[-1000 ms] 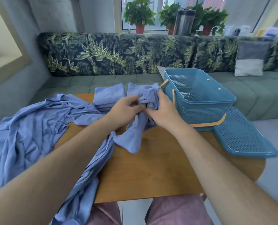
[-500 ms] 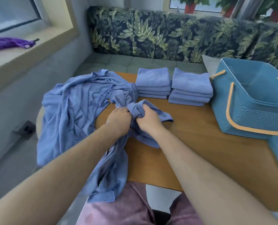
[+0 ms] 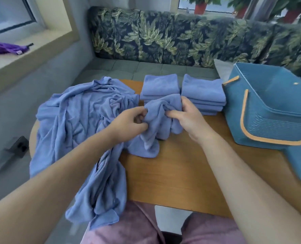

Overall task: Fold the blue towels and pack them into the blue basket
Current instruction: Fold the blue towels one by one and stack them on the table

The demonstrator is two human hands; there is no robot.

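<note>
**Hands drawing apart on the crumpled towel**

The two hands are moving away from each other and rising off the table (image 3: 172,173), where half a second ago they were bunched together low on the wood. The left hand (image 3: 132,120) is pinching one gathered edge of the towel (image 3: 162,118) between thumb and curled fingers. The right hand (image 3: 186,117) is gripping the opposite side, fingers curled into the cloth. To my eye the person is hunting for corners and opening the piece out, so the folding of this one is only beginning.

The towel is hanging wrinkled between the hands, its lower end pooling on the table just in front of the folded stacks (image 3: 202,92). A big unfolded heap (image 3: 79,120) is spilling over the table's left edge, so plenty of work is remaining. The blue basket (image 3: 273,110) is standing to the right, just beside the stacks, and no towel is showing in the part I can see.
</note>
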